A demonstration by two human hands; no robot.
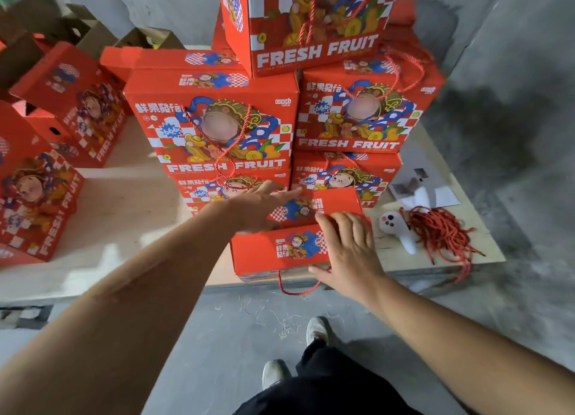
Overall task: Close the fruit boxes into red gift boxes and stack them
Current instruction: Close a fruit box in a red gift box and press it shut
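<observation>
A red gift box (pixel 267 256) stands at the front edge of a wooden platform, its two top flaps folded in. My left hand (pixel 258 207) lies flat with straight fingers on the far flap (pixel 336 201). My right hand (pixel 348 249) presses flat on the near flap, fingers spread. A red rope handle (pixel 295 290) hangs from the box's front. Behind it rises a stack of closed red "FRESH FRUIT" boxes (pixel 214 128), with one box (pixel 311 22) on top.
More red boxes (pixel 37 203) stand at the left, some with open tops. A bundle of red rope handles (pixel 441 237) and a small white plush toy (pixel 395 224) lie on the wooden platform (pixel 130 203) at the right. Grey floor and my shoes (pixel 317 330) are below.
</observation>
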